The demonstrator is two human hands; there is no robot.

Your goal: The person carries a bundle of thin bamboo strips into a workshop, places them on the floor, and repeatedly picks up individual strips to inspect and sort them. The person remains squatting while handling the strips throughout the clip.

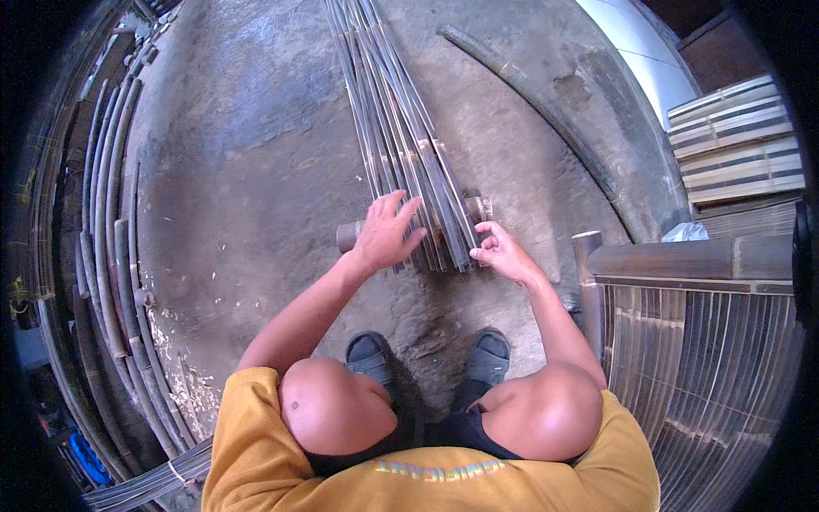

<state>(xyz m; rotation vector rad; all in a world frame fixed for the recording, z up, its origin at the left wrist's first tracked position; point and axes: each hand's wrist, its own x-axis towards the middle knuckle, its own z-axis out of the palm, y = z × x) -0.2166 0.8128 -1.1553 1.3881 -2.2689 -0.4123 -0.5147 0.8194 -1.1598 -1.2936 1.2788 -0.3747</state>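
A bundle of several long dark bamboo slats (401,128) lies on the concrete floor and runs away from me; its near ends rest across a short bamboo tube (348,235). My left hand (386,232) lies flat with fingers spread on the near ends of the slats at the left. My right hand (502,252) touches the right edge of the bundle, its fingertips pinching the outermost slat's end. I squat over them, knees and dark sandals (371,355) below.
Long bamboo poles (111,256) lie stacked along the left. A curved bamboo pole (546,111) lies at the right. A bamboo-slat panel with a thick frame (699,341) stands at my right, with stacked slat pieces (734,141) behind it.
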